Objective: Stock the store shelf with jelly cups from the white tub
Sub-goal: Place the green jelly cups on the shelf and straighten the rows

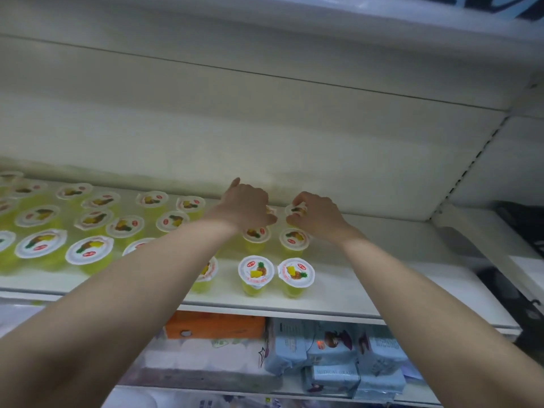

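1. Two bare hands reach to the back of the white metal store shelf (368, 293), both arms stretched over its front edge.
2. Left hand (245, 206) has its fingers curled down over a yellow jelly cup with a white pineapple-print foil lid (271, 210), mostly hidden under the palm, near the shelf's back wall.
3. Right hand (319, 214) pinches a second yellow jelly cup (296, 209) by its rim, fingers bent round the lid, just beside the first.
4. Many more yellow jelly cups (88, 250) stand upright in rows across the shelf's left half and middle.
5. Two cups (256, 272) stand side by side at the front edge.
6. Light blue packets (332, 360) and an orange box (215, 325) lie on the lower shelf.
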Tool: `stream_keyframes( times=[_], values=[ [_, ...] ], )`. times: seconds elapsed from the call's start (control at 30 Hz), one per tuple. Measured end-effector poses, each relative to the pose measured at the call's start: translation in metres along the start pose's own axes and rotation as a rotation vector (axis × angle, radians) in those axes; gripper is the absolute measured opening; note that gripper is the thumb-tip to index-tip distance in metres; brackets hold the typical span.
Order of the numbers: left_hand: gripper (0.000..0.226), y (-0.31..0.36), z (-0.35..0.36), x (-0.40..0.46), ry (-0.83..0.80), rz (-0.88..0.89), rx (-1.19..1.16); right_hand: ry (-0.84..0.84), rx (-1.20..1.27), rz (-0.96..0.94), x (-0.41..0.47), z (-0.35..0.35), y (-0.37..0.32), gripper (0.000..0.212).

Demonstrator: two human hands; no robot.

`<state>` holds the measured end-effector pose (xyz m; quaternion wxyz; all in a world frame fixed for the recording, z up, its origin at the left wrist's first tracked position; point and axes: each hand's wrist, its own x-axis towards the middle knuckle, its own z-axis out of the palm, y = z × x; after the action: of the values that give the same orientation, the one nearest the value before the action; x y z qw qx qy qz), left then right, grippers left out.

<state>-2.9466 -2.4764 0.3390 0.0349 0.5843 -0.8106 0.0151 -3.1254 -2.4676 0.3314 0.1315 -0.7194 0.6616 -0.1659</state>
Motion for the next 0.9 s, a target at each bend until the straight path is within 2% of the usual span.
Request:
stream_keyframes(
  times=[0.17,0.3,0.37,0.47,0.53,0.63,0.7,0.77,0.9],
  values=[
    [0.043,-0.004,0.011,0.006,0.073,-0.026,-0.083,0.044,0.023,-0.004,0.002,0.006,0.002,0.038],
    [0.049,-0.005,0.011,0.003,0.069,-0.025,-0.078,-0.006,0.003,-0.032,0.001,0.006,0.008,0.041],
    [0.053,-0.008,0.010,-0.002,0.096,-0.011,-0.099,0.045,-0.018,-0.077,-0.004,0.004,0.012,0.033],
    [0.046,-0.011,0.002,-0.016,0.206,0.009,-0.161,0.144,-0.068,-0.158,-0.019,-0.002,0.014,0.022],
    [0.041,-0.011,-0.006,-0.029,0.251,-0.001,-0.196,0.113,-0.063,-0.196,-0.031,-0.008,0.012,0.019],
    [0.050,-0.009,-0.019,-0.052,0.089,-0.007,-0.189,-0.008,-0.038,-0.191,-0.049,-0.011,0.005,0.017],
    [0.062,-0.006,-0.021,-0.062,-0.028,0.003,-0.110,-0.061,-0.061,-0.166,-0.056,-0.009,0.000,0.029],
    [0.067,-0.003,-0.019,-0.066,-0.054,0.017,-0.022,-0.082,-0.075,-0.140,-0.060,-0.005,-0.004,0.043],
    [0.054,0.004,-0.012,-0.066,-0.027,-0.001,-0.043,-0.058,-0.096,-0.112,-0.062,-0.002,-0.002,0.050]
  ],
)
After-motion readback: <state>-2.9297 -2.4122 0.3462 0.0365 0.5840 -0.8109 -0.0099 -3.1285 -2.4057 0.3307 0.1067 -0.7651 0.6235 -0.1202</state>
